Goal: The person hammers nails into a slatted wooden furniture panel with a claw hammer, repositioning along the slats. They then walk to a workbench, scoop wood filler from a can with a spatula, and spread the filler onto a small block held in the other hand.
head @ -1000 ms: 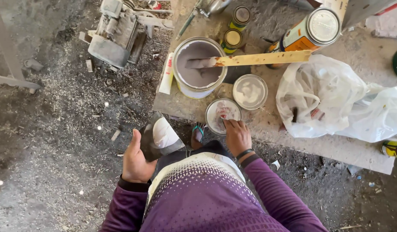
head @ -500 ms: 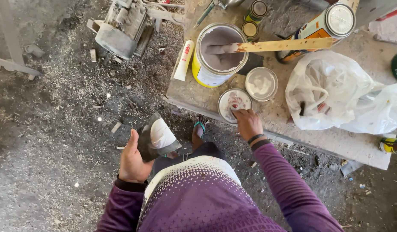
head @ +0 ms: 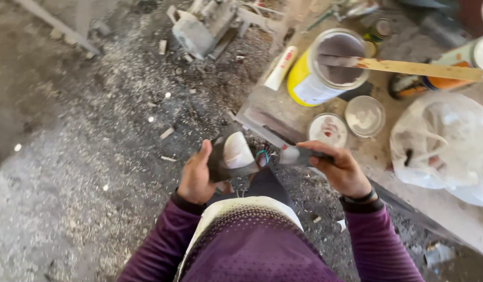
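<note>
The dark angular piece (head: 232,156), part-coated white, sits gripped in the left hand (head: 197,175) while the right hand (head: 340,169), fingers closed on a putty knife (head: 299,155), has more to spread.

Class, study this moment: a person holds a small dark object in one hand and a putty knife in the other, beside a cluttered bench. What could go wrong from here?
1. The grey-loaded putty knife in the right hand might drip filler onto the purple sleeve.
2. The long wooden stick resting across the open yellow paint can could be knocked, tipping it.
3. The left hand grips the dark object with a white patch close to the blade.
</note>
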